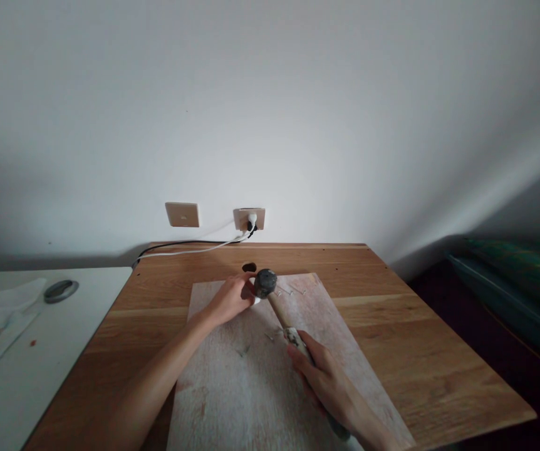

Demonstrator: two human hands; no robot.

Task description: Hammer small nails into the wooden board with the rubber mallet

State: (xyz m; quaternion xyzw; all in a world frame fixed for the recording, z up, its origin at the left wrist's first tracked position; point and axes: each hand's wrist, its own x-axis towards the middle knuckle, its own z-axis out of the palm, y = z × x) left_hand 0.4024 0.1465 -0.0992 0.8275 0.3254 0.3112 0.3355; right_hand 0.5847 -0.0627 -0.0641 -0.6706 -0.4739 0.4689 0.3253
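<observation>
A mallet [278,310] with a round black head and a pale wooden shaft is held over the board by my right hand [324,376], whose fingers wrap its worn grip. My left hand [232,297] reaches to the far part of the board, its fingers pinched together right beside the mallet head. A bit of white shows under those fingertips, but the head hides what they hold. Underneath both hands lies a whitish worn board [223,388]. Several thin nails [298,290] are scattered on it, some beyond the mallet and others [243,352] nearer to me.
The board rests on a wooden table [406,351] against the wall. White and black cables [195,252] run from a wall socket [249,218] along its back edge. To the left, a white table [82,313] carries a roll of tape [61,290] and crumpled white material [2,313].
</observation>
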